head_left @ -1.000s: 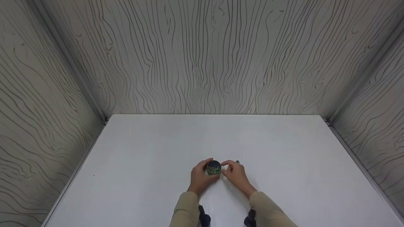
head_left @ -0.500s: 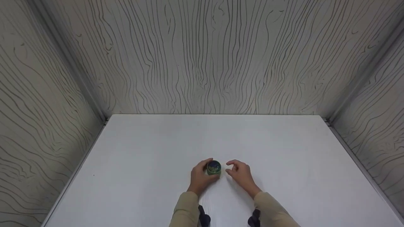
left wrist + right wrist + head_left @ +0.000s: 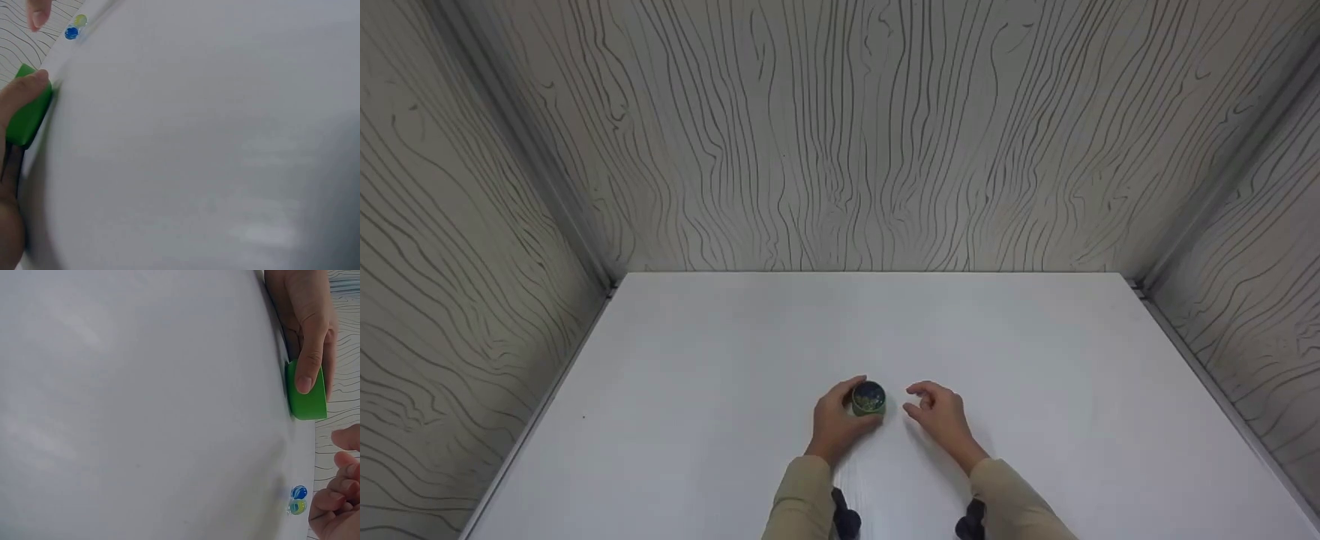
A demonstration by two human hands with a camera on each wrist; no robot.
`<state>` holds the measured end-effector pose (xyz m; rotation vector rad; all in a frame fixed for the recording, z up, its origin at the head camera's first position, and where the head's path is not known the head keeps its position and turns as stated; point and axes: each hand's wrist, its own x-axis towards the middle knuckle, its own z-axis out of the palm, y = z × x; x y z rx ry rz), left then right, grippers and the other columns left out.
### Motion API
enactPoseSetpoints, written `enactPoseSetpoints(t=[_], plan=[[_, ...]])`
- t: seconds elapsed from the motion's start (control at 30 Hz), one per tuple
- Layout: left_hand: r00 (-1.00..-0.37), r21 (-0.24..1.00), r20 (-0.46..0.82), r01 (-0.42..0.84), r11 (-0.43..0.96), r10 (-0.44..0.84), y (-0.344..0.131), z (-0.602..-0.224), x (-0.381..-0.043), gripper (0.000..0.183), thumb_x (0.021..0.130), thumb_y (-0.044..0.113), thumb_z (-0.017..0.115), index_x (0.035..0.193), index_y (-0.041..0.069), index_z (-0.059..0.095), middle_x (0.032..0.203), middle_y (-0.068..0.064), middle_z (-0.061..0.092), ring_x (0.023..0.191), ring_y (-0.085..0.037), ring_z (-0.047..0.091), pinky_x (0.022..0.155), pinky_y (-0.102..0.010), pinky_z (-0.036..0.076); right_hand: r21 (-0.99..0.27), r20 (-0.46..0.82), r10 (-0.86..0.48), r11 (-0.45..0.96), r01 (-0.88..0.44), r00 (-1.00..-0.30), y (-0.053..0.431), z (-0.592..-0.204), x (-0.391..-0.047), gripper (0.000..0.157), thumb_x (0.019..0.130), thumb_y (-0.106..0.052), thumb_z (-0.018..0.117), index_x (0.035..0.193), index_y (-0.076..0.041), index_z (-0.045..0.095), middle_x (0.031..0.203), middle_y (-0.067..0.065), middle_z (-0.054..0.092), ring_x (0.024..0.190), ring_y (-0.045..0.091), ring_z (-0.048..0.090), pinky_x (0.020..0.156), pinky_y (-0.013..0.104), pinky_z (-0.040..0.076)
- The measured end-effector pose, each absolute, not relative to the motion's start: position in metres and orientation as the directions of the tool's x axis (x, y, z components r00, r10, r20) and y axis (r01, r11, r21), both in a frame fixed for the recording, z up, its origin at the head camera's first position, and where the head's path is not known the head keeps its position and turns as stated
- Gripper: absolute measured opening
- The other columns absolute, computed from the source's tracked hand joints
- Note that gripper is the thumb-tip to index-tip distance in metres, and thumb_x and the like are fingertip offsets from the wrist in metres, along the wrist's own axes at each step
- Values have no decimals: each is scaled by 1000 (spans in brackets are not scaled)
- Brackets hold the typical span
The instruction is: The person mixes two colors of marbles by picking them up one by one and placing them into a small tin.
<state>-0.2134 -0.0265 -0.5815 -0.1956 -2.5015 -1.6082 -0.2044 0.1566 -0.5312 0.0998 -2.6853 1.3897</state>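
Standing on the white table is a small green cup (image 3: 871, 412), with shiny dark blue and greenish contents (image 3: 868, 395) inside. My left hand (image 3: 837, 424) grips it around the side, thumb at the near face and fingers at the far face. In the right wrist view, the thumb lies on the cup's green wall (image 3: 308, 402). Off to the cup's right is my right hand (image 3: 943, 420), its thumb and index finger apart and its other fingers curled. Beside that hand, a blue glass marble (image 3: 300, 492) and a yellow-green one (image 3: 298, 507) lie together; the head view hides them.
The white table (image 3: 720, 337) stretches out on both sides of the hands. Panels with a wood-grain pattern (image 3: 840, 150) rise at its back and sides. Dark wrist straps or mounts (image 3: 846, 517) sit under the beige sleeves (image 3: 799, 495).
My right hand has drawn away from the cup toward the right. A small thing beyond that hand showed earlier in the head view and is now hidden. The left hand and cup stay put.
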Motion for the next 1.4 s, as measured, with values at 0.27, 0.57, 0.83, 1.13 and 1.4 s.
enactPoseSetpoints(t=[0.27, 0.57, 0.83, 1.13, 1.4], plan=[[-982, 895, 187, 177, 410, 15, -25, -580, -212, 63, 69, 21, 85, 128, 17, 61, 129, -4, 65, 123, -24, 60, 110, -41, 48, -806, 116, 23, 587, -81, -993, 164, -532, -204, 19, 81, 1, 70, 100, 1, 69, 97, 18, 70, 62, 3, 40, 57, 13, 39], [-989, 903, 150, 140, 405, 7, -24, -577, -212, 65, 69, 20, 85, 129, 18, 60, 130, -4, 64, 125, -23, 59, 111, -42, 46, -827, 71, 61, 562, -25, -996, 171, -535, -206, 20, 81, 0, 69, 102, 1, 69, 72, 7, 58, 57, 3, 37, 50, 15, 31], [-987, 901, 162, 150, 407, 3, -24, -579, -213, 65, 68, 20, 85, 128, 18, 61, 130, -4, 65, 125, -24, 59, 112, -41, 46, -820, 61, 108, 573, 12, -992, 175, -538, -207, 20, 81, 0, 68, 100, 4, 67, 64, -3, 43, 59, 6, 38, 51, 15, 31], [-986, 905, 164, 158, 395, 19, -24, -576, -212, 64, 69, 18, 85, 128, 15, 60, 130, -7, 64, 124, -26, 59, 112, -42, 46, -810, 70, 147, 586, 30, -987, 178, -541, -210, 19, 79, -1, 69, 97, 5, 67, 60, -6, 40, 54, 5, 35, 48, 15, 29], [-985, 901, 172, 162, 403, 11, -25, -577, -212, 64, 69, 18, 85, 128, 16, 60, 131, -6, 64, 125, -25, 59, 112, -42, 46, -807, 56, 185, 587, 65, -981, 179, -544, -213, 19, 80, -2, 68, 97, 6, 67, 61, -4, 42, 58, 8, 37, 51, 17, 29]])
